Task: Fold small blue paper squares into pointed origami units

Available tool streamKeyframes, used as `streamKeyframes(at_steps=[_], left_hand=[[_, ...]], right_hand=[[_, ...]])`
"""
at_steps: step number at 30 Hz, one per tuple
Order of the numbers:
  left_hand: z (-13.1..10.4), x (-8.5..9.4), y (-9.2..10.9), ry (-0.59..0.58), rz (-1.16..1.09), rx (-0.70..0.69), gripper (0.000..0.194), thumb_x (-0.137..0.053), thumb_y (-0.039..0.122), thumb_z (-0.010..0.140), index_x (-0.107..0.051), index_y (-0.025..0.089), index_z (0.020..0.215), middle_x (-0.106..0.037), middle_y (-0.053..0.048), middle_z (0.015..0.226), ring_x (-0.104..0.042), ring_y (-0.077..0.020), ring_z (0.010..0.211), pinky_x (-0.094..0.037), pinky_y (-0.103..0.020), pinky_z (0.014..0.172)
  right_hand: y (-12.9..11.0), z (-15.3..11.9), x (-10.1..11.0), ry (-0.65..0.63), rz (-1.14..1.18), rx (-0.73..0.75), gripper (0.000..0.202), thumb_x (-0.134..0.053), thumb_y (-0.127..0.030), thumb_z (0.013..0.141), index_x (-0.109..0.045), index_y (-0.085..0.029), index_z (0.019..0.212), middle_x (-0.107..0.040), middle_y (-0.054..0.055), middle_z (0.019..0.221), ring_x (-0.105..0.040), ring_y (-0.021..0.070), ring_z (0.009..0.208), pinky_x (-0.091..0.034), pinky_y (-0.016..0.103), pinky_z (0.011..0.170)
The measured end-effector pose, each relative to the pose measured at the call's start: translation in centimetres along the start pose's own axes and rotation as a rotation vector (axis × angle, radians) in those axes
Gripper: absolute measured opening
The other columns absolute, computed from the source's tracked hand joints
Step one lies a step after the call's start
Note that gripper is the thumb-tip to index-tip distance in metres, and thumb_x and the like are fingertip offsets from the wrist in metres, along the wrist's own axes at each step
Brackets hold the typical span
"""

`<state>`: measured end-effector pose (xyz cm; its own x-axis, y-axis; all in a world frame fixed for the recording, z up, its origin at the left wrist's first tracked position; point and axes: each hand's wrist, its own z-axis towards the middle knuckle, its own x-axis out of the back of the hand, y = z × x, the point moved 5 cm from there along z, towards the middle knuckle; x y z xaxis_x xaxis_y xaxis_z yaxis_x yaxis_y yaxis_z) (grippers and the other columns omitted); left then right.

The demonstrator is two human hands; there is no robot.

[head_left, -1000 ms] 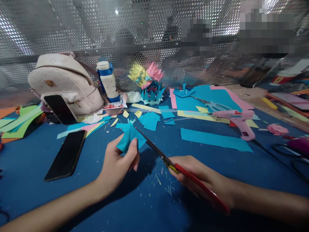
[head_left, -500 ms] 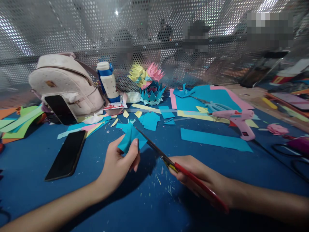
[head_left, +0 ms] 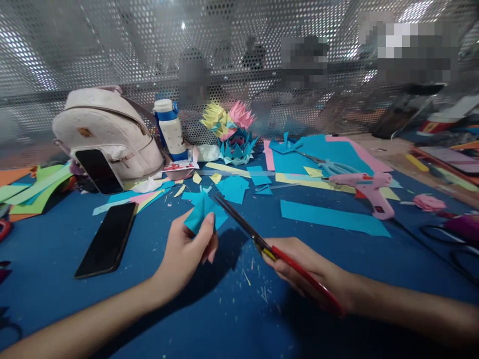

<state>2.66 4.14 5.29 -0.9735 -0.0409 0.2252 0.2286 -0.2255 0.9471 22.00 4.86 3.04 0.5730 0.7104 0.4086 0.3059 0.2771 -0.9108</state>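
Observation:
Between thumb and fingers, my left hand [head_left: 192,242] pinches a folded piece of blue paper [head_left: 200,215] above the table. My right hand [head_left: 303,267] grips a pair of scissors [head_left: 258,239] with red handles, its fingers wrapped round them. The blades point up and left, slightly parted, with their tips at the right edge of the folded paper. Whether they touch it I cannot tell. Behind my hands lie cut blue paper pieces [head_left: 232,188] and a long blue paper strip [head_left: 333,218]. Tiny paper scraps [head_left: 264,294] are scattered below the scissors.
A pink glue gun [head_left: 374,187] with a cord lies at the right, near light-blue scissors [head_left: 337,168]. Folded paper flowers [head_left: 237,144] stand at the back. On the left are a black phone [head_left: 108,239], a white backpack [head_left: 108,129] and a bottle [head_left: 170,129].
The scissors have drawn back slightly from the blue paper, and their blades have parted a little. My left hand keeps its pinch. The view has shifted slightly.

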Motion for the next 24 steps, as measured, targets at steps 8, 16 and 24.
streamKeyframes(at_steps=[8,16,24], left_hand=[[-0.2,-0.7,-1.8,-0.071,-0.060,0.043,0.039,-0.048,0.044,0.096,-0.043,0.020,0.065,-0.050,0.005,0.044,-0.042,-0.0079,0.038,-0.034,-0.020,0.043],[-0.1,-0.9,-3.0,-0.109,-0.100,0.042,0.038,-0.051,0.048,0.095,-0.051,0.017,0.073,-0.055,0.003,0.054,-0.048,-0.0096,0.046,-0.038,-0.022,0.050],[-0.2,-0.9,-3.0,-0.125,-0.112,0.063,0.036,-0.052,0.048,0.094,-0.058,0.015,0.083,-0.057,0.002,0.057,-0.045,-0.0086,0.044,-0.037,-0.022,0.049]], right_hand=[[0.5,2.4,7.8,0.297,-0.536,0.012,0.051,-0.046,-0.067,0.091,-0.047,-0.020,0.071,-0.052,0.002,0.068,-0.042,0.0146,0.060,-0.032,0.029,0.056],[4.8,4.9,16.1,0.508,-0.837,-0.076,0.033,-0.070,-0.046,0.082,-0.055,-0.019,0.072,-0.053,0.005,0.071,-0.034,0.0139,0.061,-0.018,0.030,0.058],[3.9,5.6,15.9,0.467,-0.714,0.027,0.022,-0.066,-0.038,0.087,-0.062,-0.016,0.088,-0.058,0.010,0.095,-0.047,0.0195,0.089,-0.033,0.029,0.071]])
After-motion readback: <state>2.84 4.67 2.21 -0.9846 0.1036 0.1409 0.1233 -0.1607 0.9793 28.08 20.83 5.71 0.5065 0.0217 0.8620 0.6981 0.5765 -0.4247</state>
